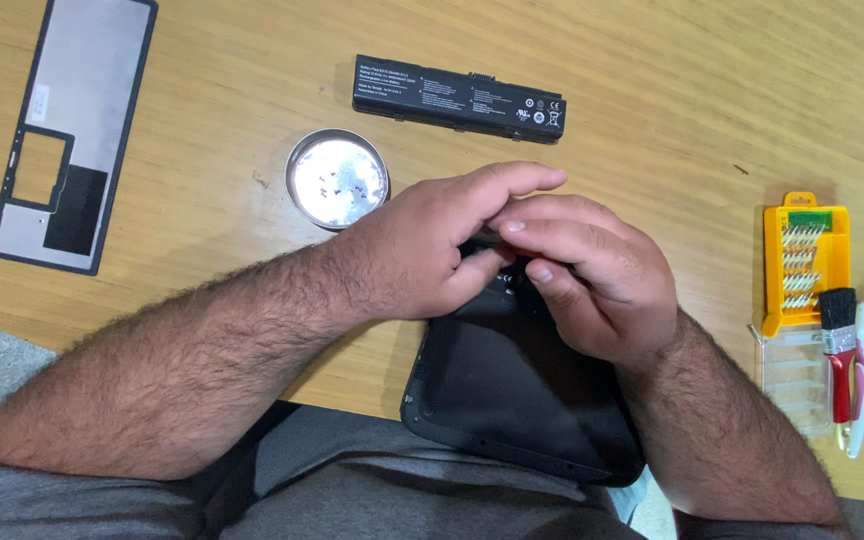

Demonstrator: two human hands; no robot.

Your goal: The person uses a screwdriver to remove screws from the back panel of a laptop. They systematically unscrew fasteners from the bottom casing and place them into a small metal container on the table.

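From the head camera, both hands meet at the centre of the frame over the top edge of a black laptop base (512,390), which hangs over the counter (652,80) edge at lower centre. The left hand (422,250) and the right hand (592,275) are clenched together on a small dark part (485,242), mostly hidden between the fingertips. A round metal dish (337,180) lies just left of the hands, a long black battery (458,98) above, a keyboard frame (72,130) upper left, a yellow bit set (805,262) and a brush (839,345) at right.
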